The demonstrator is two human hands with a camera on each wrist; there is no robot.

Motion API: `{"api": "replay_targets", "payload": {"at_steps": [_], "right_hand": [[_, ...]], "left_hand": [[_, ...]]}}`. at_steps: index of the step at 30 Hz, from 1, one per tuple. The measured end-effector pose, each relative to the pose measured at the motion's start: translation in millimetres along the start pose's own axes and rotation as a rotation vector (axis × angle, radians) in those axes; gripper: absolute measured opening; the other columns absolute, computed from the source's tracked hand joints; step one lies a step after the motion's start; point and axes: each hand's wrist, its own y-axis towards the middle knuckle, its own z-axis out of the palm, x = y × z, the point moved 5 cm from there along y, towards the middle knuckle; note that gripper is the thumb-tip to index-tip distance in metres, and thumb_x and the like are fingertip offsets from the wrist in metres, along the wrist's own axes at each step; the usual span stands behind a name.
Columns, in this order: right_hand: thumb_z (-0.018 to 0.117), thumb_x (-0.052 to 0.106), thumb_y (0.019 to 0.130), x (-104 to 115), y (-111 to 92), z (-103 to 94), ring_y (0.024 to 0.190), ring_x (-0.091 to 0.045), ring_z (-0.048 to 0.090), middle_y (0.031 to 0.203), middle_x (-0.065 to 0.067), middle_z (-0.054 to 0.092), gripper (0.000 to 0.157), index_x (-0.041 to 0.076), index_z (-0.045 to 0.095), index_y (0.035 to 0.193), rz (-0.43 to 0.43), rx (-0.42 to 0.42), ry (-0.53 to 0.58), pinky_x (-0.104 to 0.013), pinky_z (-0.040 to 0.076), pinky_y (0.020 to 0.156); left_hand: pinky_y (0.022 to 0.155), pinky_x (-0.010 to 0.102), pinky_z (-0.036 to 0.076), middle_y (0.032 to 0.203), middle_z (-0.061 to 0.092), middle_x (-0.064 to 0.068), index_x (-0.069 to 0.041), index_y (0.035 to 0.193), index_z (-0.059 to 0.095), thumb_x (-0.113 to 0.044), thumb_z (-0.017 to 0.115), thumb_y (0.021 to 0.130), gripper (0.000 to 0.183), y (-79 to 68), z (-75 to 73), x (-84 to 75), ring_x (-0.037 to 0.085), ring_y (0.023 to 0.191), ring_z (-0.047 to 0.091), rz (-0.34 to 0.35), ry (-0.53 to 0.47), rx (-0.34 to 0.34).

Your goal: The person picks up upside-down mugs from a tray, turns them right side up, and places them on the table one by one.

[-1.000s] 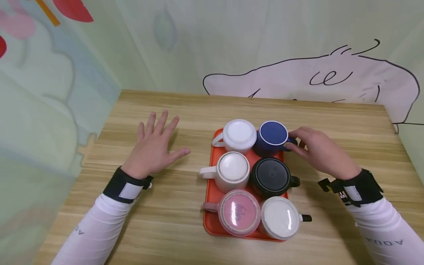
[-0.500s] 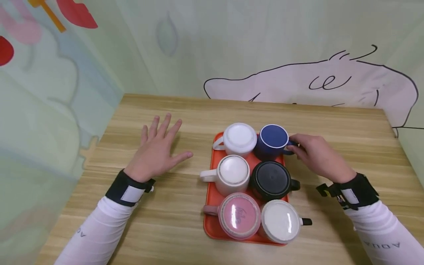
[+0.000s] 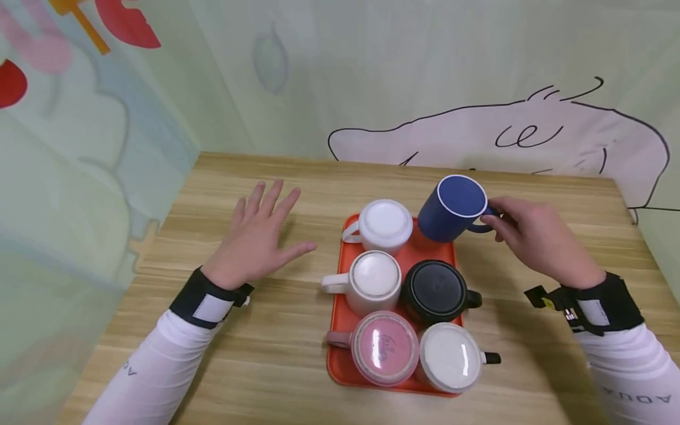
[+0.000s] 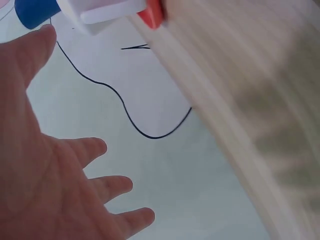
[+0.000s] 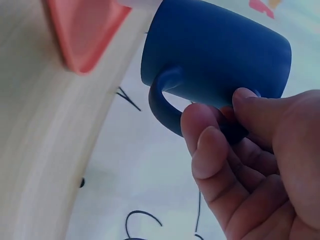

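Note:
My right hand (image 3: 542, 239) pinches the handle of a blue mug (image 3: 441, 215) between thumb and fingers. That mug is upside down and tilted, its white-ringed base up, raised over the far right corner of a red tray (image 3: 424, 250). In the right wrist view the curled fingertips and thumb meet on the mug handle (image 5: 159, 102). My left hand (image 3: 252, 248) is palm down left of the tray, fingers spread, holding nothing. The left wrist view shows its palm (image 4: 55, 190) and separated fingers.
Upside-down mugs crowd the tray: a white mug (image 3: 385, 221) at the back left, a cream mug (image 3: 374, 277), a black mug (image 3: 437, 289), a pink mug (image 3: 385, 348) and a white mug with a dark handle (image 3: 451, 357). Behind the wooden table (image 3: 287, 366) hangs a printed curtain (image 3: 425, 53).
The blue mug has come up off the tray, tilting and shifting right and away, with my right hand still gripping its handle. My left hand has moved slightly right. The other mugs stay put.

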Motion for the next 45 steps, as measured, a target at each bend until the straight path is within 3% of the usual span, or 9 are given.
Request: {"api": "replay_targets", "payload": {"at_steps": [4, 10, 15, 18, 23, 27, 33, 37, 45], "right_hand": [[0.067, 0.014, 0.096, 2.7, 5.4, -8.8, 0.065, -0.011, 0.058, 0.081, -0.002, 0.066, 0.026, 0.005, 0.066, 0.121, 0.002, -0.030, -0.005, -0.027, 0.049, 0.053], [0.064, 0.020, 0.098, 7.4, 14.8, -15.2, 0.065, -0.010, 0.056, 0.077, 0.001, 0.064, 0.024, 0.007, 0.067, 0.118, 0.017, -0.090, 0.038, -0.020, 0.046, 0.054], [0.062, 0.024, 0.099, 11.8, 24.1, -16.9, 0.065, -0.007, 0.057, 0.078, 0.004, 0.065, 0.025, 0.008, 0.067, 0.117, 0.040, -0.152, 0.126, -0.016, 0.046, 0.055], [0.062, 0.024, 0.099, 16.1, 30.5, -17.1, 0.064, -0.006, 0.059, 0.081, 0.004, 0.066, 0.025, 0.007, 0.066, 0.118, 0.048, -0.179, 0.204, -0.016, 0.048, 0.055], [0.062, 0.019, 0.099, 26.2, 40.8, -14.3, 0.063, -0.010, 0.061, 0.087, 0.000, 0.069, 0.023, 0.006, 0.066, 0.118, 0.056, -0.218, 0.344, -0.017, 0.051, 0.058], [0.060, 0.014, 0.100, 33.6, 48.5, -9.0, 0.065, -0.015, 0.063, 0.090, -0.006, 0.069, 0.019, 0.003, 0.067, 0.114, 0.055, -0.224, 0.478, -0.020, 0.054, 0.061], [0.057, 0.014, 0.101, 43.7, 58.0, -1.2, 0.069, -0.023, 0.065, 0.095, -0.013, 0.067, 0.018, 0.001, 0.063, 0.112, 0.044, -0.220, 0.717, -0.029, 0.057, 0.067], [0.055, 0.015, 0.102, 51.7, 63.5, 4.1, 0.073, -0.028, 0.066, 0.100, -0.019, 0.064, 0.022, -0.001, 0.061, 0.116, 0.029, -0.194, 0.874, -0.033, 0.058, 0.072], [0.054, 0.017, 0.103, 62.7, 67.9, 18.9, 0.080, -0.031, 0.066, 0.103, -0.024, 0.060, 0.027, -0.003, 0.058, 0.121, 0.051, -0.124, 1.070, -0.036, 0.057, 0.078]], "left_hand": [[0.112, 0.067, 0.008, 0.165, 0.008, 0.015, -0.022, 0.162, 0.017, -0.085, 0.039, 0.084, 0.103, 8.2, -6.9, -7.2, 0.043, 0.149, 0.002, 0.033, -0.014, -0.017], [0.114, 0.062, 0.014, 0.163, 0.016, 0.017, -0.015, 0.161, 0.020, -0.078, 0.047, 0.087, 0.101, 22.1, -21.0, -23.8, 0.042, 0.147, 0.013, 0.116, -0.101, -0.096], [0.117, 0.051, 0.017, 0.161, 0.026, 0.013, -0.012, 0.159, 0.024, -0.070, 0.052, 0.090, 0.095, 32.8, -34.5, -39.3, 0.032, 0.147, 0.021, 0.165, -0.222, -0.196], [0.117, 0.044, 0.020, 0.159, 0.030, 0.009, -0.011, 0.158, 0.026, -0.067, 0.054, 0.091, 0.091, 39.2, -42.2, -50.2, 0.025, 0.146, 0.024, 0.164, -0.318, -0.216], [0.110, 0.037, 0.033, 0.154, 0.039, 0.005, -0.009, 0.156, 0.032, -0.058, 0.060, 0.093, 0.085, 51.6, -47.8, -68.6, 0.019, 0.138, 0.037, 0.152, -0.500, -0.194], [0.098, 0.033, 0.044, 0.147, 0.047, 0.003, -0.008, 0.152, 0.039, -0.050, 0.064, 0.093, 0.076, 59.0, -43.9, -81.4, 0.017, 0.127, 0.048, 0.132, -0.659, -0.132], [0.091, 0.031, 0.050, 0.136, 0.056, 0.003, -0.007, 0.144, 0.050, -0.039, 0.067, 0.094, 0.062, 69.4, -34.3, -101.2, 0.017, 0.114, 0.058, 0.131, -0.881, -0.049], [0.086, 0.030, 0.052, 0.129, 0.060, 0.002, -0.004, 0.137, 0.056, -0.033, 0.067, 0.095, 0.052, 76.8, -28.4, -114.8, 0.016, 0.105, 0.062, 0.141, -0.983, -0.030], [0.080, 0.034, 0.056, 0.114, 0.066, 0.008, -0.001, 0.128, 0.061, -0.022, 0.065, 0.098, 0.037, 87.2, -20.3, -131.5, 0.036, 0.095, 0.065, 0.120, -1.270, -0.044]]}}
